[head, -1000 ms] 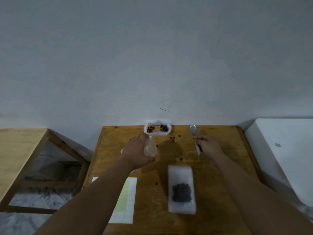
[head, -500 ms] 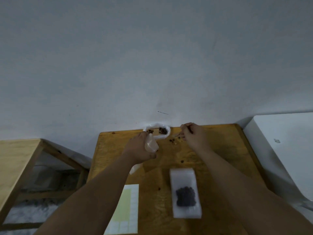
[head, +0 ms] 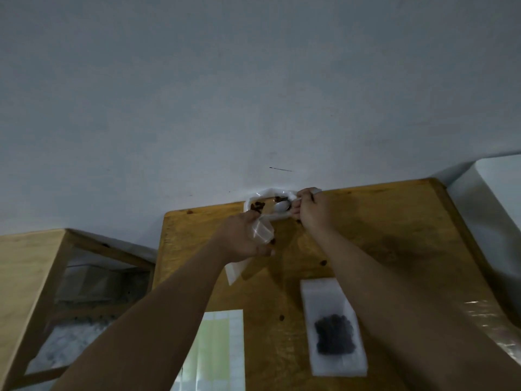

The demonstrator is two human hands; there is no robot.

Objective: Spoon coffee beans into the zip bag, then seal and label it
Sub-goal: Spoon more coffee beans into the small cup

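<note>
Spoon point(head: 282, 206) in the bean tray point(head: 251, 199), zip bag point(head: 262, 233) held just beside it
The clear zip bag hangs crumpled from the left hand point(head: 242, 241), its lower corner trailing under the wrist. The right hand point(head: 311, 210) pinches the metal spoon, whose bowl sits inside the white tray between two small heaps of brown coffee beans point(head: 258, 206). Nearer the person a second bag point(head: 332, 292) lies flat with a dark clump of beans inside. A label sheet point(head: 224, 334) lies to its left, and stray beans point(head: 323, 262) are scattered between
</note>
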